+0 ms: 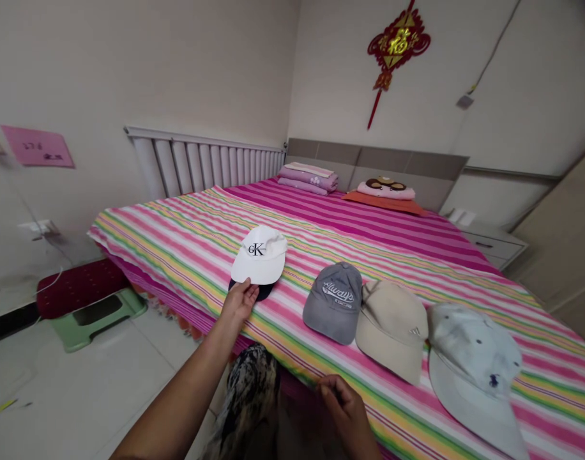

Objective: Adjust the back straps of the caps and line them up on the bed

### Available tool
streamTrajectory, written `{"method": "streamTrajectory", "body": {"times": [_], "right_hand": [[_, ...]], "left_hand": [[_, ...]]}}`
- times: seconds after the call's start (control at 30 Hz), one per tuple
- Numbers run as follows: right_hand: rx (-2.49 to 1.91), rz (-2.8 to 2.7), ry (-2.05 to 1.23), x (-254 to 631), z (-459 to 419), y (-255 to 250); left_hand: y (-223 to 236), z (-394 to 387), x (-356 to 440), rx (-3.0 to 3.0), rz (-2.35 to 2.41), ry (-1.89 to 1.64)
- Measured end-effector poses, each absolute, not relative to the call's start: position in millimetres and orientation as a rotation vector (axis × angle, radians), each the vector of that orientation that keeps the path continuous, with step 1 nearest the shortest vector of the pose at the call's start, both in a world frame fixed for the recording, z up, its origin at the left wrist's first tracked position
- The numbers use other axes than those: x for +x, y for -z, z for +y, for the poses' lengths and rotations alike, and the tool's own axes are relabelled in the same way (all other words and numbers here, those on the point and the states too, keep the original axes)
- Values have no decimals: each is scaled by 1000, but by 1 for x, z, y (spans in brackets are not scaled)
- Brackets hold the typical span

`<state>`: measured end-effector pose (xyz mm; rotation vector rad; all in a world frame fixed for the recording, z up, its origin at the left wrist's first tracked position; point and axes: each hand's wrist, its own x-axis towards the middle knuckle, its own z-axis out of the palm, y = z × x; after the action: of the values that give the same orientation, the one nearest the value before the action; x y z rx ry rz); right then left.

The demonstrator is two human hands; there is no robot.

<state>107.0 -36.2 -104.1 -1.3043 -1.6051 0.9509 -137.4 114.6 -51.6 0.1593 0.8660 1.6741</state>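
Observation:
My left hand (pixel 242 301) pinches the brim of a white baseball cap (pixel 268 246) with dark lettering on its front. Beneath that brim shows the dark navy edge of a brim (pixel 264 292); whether it belongs to a second cap I cannot tell. My right hand (pixel 343 406) hovers at the bed's near edge, fingers loosely curled, with nothing seen in them. To the right of the white cap lie a grey cap (pixel 334 303) with white script, a beige cap (pixel 393 326) and a pale blue cap (pixel 477 364) with a small dark emblem, in a row.
A striped sheet (pixel 187 236) covers the bed. Folded purple bedding (pixel 306 179) and a pink pillow-like bundle (pixel 386 190) rest by the headboard (pixel 417 166). On the floor at left stands a green stool (pixel 98 316) beside a dark red cushion (pixel 82 284). A white radiator (pixel 206 163) lines the wall.

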Motion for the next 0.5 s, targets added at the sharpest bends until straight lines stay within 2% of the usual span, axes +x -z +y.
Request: {"method": "streamTrajectory", "body": {"times": [0.2, 0.33, 0.5], "right_hand": [[-1180, -1439, -1118, 109, -10, 82], [-1041, -1276, -1209, 113, 16, 52], [-788, -1147, -1509, 120, 11, 25]], "left_hand": [[61, 81, -116, 390, 625, -1535], [89, 43, -92, 490, 625, -1313], [129, 1, -66, 523, 588, -1069]]}}
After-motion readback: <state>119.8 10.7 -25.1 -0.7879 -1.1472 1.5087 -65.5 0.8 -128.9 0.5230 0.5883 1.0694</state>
